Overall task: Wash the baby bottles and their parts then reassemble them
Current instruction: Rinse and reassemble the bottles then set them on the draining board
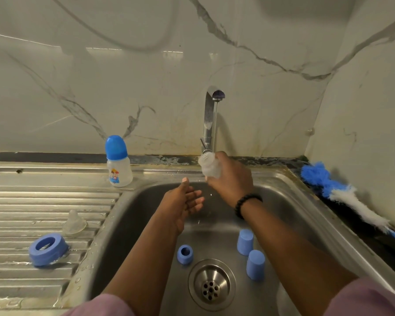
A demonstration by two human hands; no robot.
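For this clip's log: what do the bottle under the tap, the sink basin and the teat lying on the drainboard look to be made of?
Bottle, held in the right hand: translucent, frosted-looking plastic, probably; the tap shows dimly through it. Sink basin: brushed stainless steel, grey with soft reflections. Teat: clear, soft-looking silicone or rubber, likely; drainboard ridges show through it.

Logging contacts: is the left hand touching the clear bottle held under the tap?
Apart. The head view shows steel sink between the open left hand and the clear bottle gripped by the right hand.

home kitchen | steel sink (290, 197) with drainboard (43, 201) | tap (209, 119) | marble-look wall (123, 87)
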